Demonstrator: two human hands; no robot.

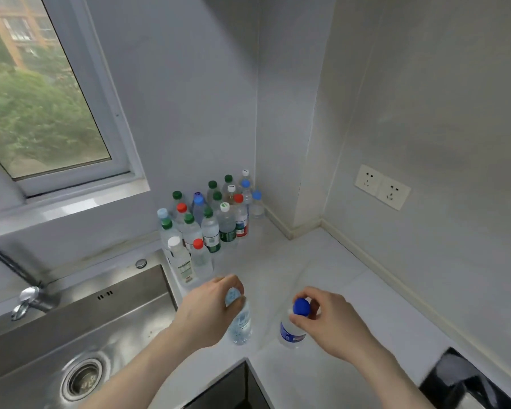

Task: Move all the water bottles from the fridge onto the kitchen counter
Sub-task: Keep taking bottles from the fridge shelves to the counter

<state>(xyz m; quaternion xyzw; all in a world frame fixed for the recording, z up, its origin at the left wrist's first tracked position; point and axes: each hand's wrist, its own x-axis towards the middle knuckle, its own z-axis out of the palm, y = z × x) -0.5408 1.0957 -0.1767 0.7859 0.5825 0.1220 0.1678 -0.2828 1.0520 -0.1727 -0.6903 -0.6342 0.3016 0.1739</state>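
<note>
My left hand [210,308] grips the neck of a clear water bottle with a pale blue cap [241,323], upright over the white counter [322,278]. My right hand [334,323] pinches the top of a second bottle with a dark blue cap and blue label [291,332], also upright just above or on the counter. Behind them, several water bottles [210,222] with green, red, white and blue caps stand packed together in the counter's back corner by the wall. The fridge is out of view.
A steel sink [80,335] with a drain and a tap [27,296] lies to the left of the counter. A window is above it. Wall sockets [382,186] sit on the right wall. A black appliance edge [466,379] shows at the bottom right.
</note>
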